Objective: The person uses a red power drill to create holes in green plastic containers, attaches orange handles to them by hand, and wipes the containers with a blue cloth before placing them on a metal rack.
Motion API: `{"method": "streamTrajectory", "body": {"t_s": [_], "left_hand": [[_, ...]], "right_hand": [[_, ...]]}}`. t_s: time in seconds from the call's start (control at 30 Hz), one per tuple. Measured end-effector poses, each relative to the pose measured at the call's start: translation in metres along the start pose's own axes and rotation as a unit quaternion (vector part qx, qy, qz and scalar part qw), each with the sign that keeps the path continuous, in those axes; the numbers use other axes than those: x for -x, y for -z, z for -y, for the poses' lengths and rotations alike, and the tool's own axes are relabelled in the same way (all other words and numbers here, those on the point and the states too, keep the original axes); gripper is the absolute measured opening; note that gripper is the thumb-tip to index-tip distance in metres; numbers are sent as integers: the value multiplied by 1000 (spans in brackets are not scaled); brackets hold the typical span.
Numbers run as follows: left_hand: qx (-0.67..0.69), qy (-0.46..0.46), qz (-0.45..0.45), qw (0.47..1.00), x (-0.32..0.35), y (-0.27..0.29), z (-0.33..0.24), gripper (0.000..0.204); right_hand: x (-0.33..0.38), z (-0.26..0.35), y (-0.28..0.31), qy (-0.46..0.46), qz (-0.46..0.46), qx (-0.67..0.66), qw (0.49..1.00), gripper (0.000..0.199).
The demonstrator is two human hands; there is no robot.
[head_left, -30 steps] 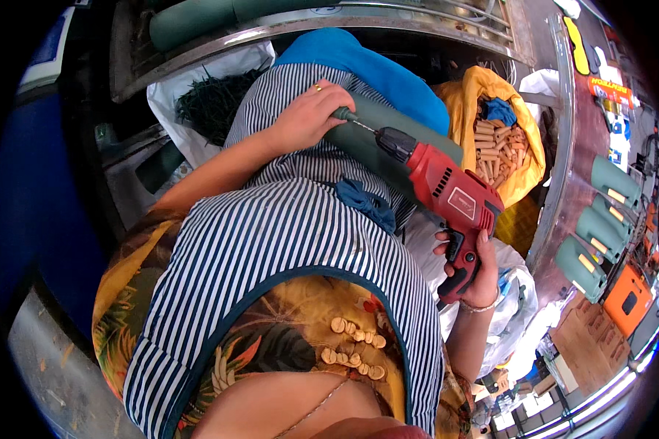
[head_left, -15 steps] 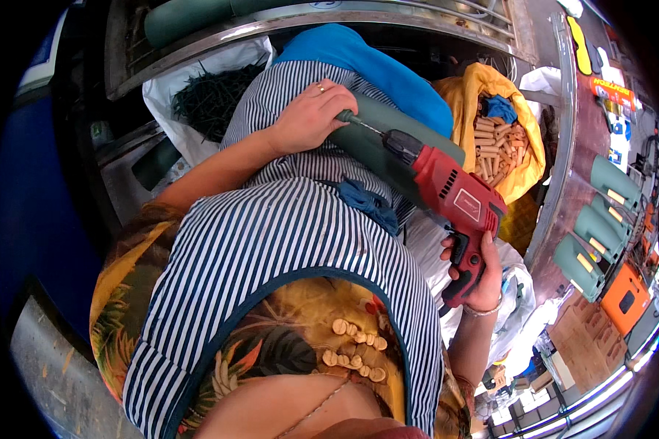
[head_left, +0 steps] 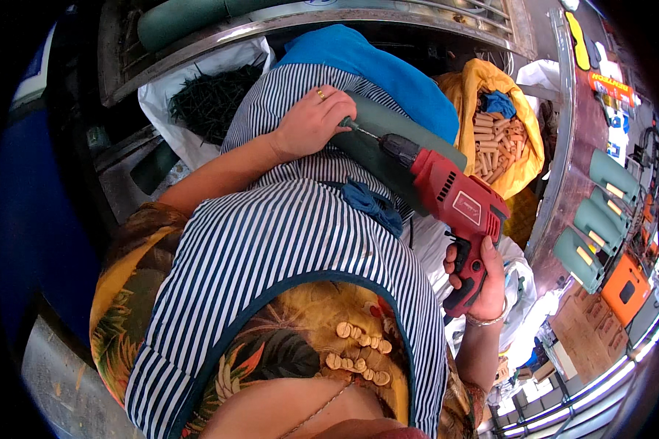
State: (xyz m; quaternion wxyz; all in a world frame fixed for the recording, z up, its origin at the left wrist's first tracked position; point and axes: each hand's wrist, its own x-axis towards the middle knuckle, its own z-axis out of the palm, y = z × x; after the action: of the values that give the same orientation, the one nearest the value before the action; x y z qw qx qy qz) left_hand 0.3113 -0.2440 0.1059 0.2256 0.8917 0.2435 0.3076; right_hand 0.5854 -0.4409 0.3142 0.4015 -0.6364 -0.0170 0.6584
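Note:
A red and black power drill [head_left: 463,201] lies slanted over my lap, its chuck pointing up and left. My right hand [head_left: 487,282] is wrapped round its handle. From the black chuck [head_left: 399,150] a thin bit runs to a small green piece [head_left: 349,124], which my left hand [head_left: 315,123] pinches at the bit's tip. Most of that piece is hidden by my fingers. Beneath the drill and my left hand, a dark green tube [head_left: 388,123] rests across my lap on a striped apron [head_left: 285,223].
A yellow bag [head_left: 523,175] of short tan cylinders [head_left: 494,139] stands at the right. To the left is a white bag [head_left: 154,110] of dark green spiky pieces [head_left: 209,102]. A metal-framed bench [head_left: 256,33] runs along the far side; curved green pieces [head_left: 578,256] lie on the right-hand table.
The drill's rear and my right hand have shifted slightly down and to the right. My left hand stays at the bit's tip with the small green piece.

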Motion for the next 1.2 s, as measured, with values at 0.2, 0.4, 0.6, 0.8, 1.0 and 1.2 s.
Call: {"method": "streamTrajectory", "body": {"t_s": [0.2,0.4,0.6,0.8,1.0,1.2], "left_hand": [[19,3,-18,1000,1,0,2,30],[31,1,-16,999,2,-1,5,32],[34,4,-8,999,2,-2,6,30],[36,3,-16,999,1,-3,5,29],[50,4,-20,999,-1,-1,4,28],[51,10,-14,999,0,1,5,24]], "right_hand": [[4,-2,-14,16,-19,25,999,51],[3,-2,-21,22,-26,39,999,48],[4,-2,-26,25,-39,58,997,47],[5,-3,-35,35,-45,84,995,46],[6,-4,-42,41,-55,93,993,44],[7,-4,-51,47,-52,103,992,44]]}}
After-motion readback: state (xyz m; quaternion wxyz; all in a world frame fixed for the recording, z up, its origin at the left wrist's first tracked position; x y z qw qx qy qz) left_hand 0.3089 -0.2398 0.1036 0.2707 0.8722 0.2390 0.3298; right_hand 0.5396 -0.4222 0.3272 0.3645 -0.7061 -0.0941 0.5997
